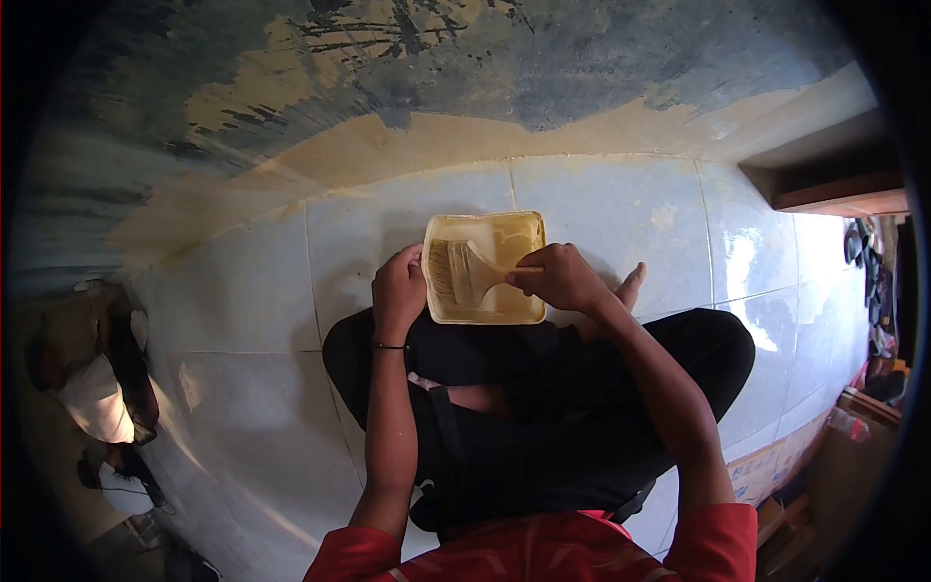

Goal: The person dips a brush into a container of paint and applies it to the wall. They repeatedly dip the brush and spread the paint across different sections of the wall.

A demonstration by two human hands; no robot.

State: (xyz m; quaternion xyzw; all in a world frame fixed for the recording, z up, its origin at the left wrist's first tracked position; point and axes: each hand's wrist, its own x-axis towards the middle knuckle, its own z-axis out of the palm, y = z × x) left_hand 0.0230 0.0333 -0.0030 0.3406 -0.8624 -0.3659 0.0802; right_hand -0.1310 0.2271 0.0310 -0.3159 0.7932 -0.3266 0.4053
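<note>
A shallow square plastic tray [441, 303] of pale yellow paint rests on the seated person's crossed legs, steadied by the left hand [398, 293] gripping its edge. The right hand [562, 276] clamps a wide wooden-handled brush [465, 272], bristles lying in the paint.

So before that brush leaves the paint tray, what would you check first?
1. Tray steadied: ok, the left hand grips its left edge.
2. Brush held firmly: ok, the right hand is wrapped around the handle.
3. Bristles loaded: ok, they lie in the yellowish paint.
4. Excess paint wiped off: cannot tell.
5. Tray level: cannot tell; it sits in front of the crossed legs.
6. Wall within reach: cannot tell.
</note>
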